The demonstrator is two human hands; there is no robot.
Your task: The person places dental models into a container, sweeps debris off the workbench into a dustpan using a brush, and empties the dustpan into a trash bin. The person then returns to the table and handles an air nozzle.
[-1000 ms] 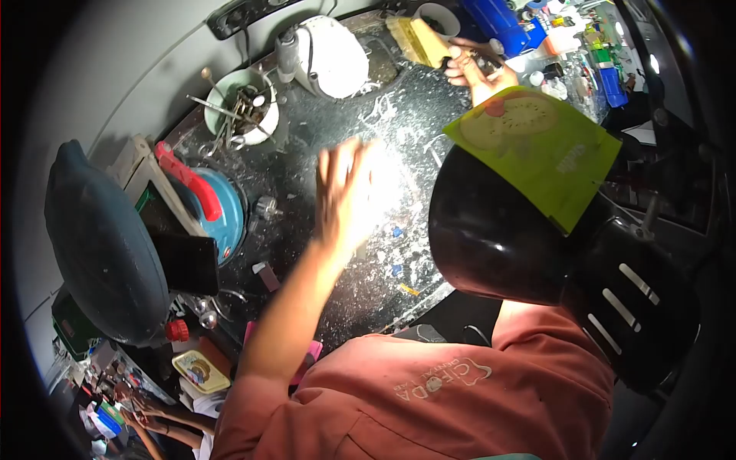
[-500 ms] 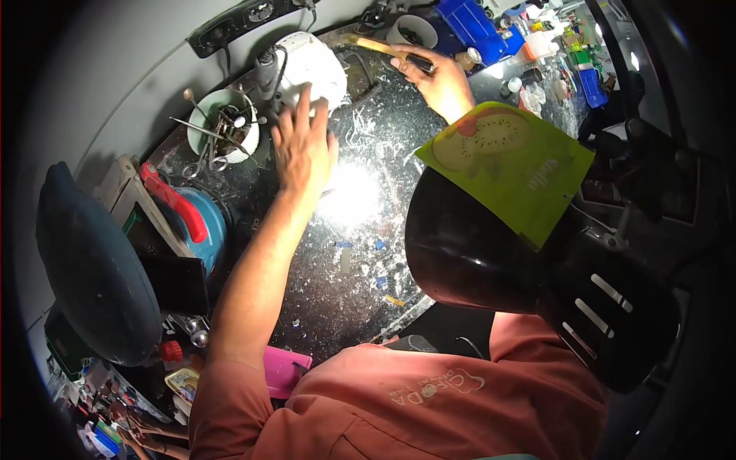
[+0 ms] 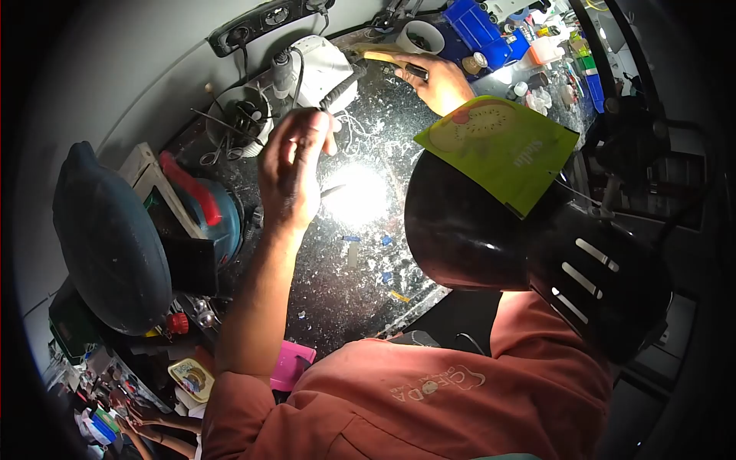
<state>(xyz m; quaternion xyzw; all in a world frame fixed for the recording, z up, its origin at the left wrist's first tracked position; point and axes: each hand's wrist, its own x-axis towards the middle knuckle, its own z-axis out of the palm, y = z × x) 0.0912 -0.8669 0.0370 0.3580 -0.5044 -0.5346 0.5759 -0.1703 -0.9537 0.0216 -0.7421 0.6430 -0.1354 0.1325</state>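
- From where I stand, the left hand [image 3: 295, 165] hangs over the bench [image 3: 322, 307] with its fingers curled in, right by the end of a dark ribbed cord [image 3: 343, 88]; whether it grips that cord I cannot tell
- The right hand [image 3: 443, 83] is part closed round a brush [image 3: 382, 56], at the bench's far side, near a white cup [image 3: 434, 46]
- I'd judge the brush light, stiff in the handle and softer at the bristles, so best held by the handle
- The cord looks springy and awkward to hold; a firm part would serve better than tugging on it
- A white machine [image 3: 318, 61] stands just beyond the left hand, a bowl of tools [image 3: 253, 147] beside it
- The black lamp [image 3: 460, 245], a green packet [image 3: 529, 161] on it, hides the right forearm
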